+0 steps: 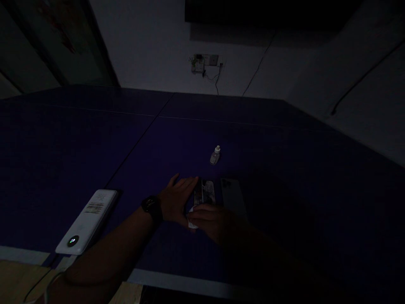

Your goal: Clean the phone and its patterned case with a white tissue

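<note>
A smartphone [208, 192] with a shiny, reflecting face lies on the dark blue table, partly covered by my hands. My left hand [177, 199], with a black watch on its wrist, rests flat along the phone's left edge, fingers stretched out. My right hand [210, 221] lies over the phone's near end, its fingers closed on a white wipe or tissue [192, 224]. Just right of that phone is a second phone [233, 196], back up with its camera lenses showing. Beyond both phones stands a small bottle [215, 156] with a white cap. The room is very dim.
A white power bank [90, 219] with a lit round display lies at the left, a cable near its lower end. The blue table [177, 139] has a seam and thin white lines. At the back, wall sockets [207, 61] with cords sit under a dark screen [268, 14].
</note>
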Action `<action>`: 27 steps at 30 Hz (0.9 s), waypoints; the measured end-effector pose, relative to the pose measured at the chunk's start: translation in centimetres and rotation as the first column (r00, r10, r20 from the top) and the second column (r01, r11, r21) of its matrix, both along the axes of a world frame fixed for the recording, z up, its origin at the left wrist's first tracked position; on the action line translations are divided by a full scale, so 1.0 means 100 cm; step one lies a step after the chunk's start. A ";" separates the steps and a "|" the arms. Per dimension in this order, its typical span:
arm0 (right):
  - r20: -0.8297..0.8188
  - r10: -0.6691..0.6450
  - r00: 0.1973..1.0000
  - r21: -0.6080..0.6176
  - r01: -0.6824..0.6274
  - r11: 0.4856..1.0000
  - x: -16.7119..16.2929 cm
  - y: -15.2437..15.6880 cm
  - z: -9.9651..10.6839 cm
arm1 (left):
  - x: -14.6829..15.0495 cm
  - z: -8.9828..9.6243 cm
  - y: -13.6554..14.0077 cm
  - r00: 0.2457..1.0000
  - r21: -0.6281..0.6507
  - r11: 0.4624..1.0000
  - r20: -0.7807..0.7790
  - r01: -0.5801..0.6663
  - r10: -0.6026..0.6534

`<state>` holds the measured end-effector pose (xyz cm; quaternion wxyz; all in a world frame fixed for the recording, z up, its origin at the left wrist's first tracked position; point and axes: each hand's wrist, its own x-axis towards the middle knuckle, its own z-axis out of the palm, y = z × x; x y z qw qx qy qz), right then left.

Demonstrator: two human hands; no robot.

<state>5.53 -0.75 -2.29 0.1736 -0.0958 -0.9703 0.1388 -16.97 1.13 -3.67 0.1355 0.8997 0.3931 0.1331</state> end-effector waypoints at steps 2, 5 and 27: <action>-0.033 -0.031 0.999 -0.006 0.031 1.000 0.000 0.002 -0.008 | 0.000 0.001 0.000 1.000 -0.007 1.000 -0.007 0.001 -0.001; -0.039 -0.074 0.997 0.012 0.075 0.997 0.008 0.008 -0.018 | 0.000 0.004 0.000 1.000 -0.020 1.000 -0.026 0.000 0.000; -0.019 -0.127 0.992 0.011 0.127 0.992 -0.007 0.010 -0.004 | -0.001 0.004 0.000 0.998 -0.050 0.999 -0.064 -0.012 0.009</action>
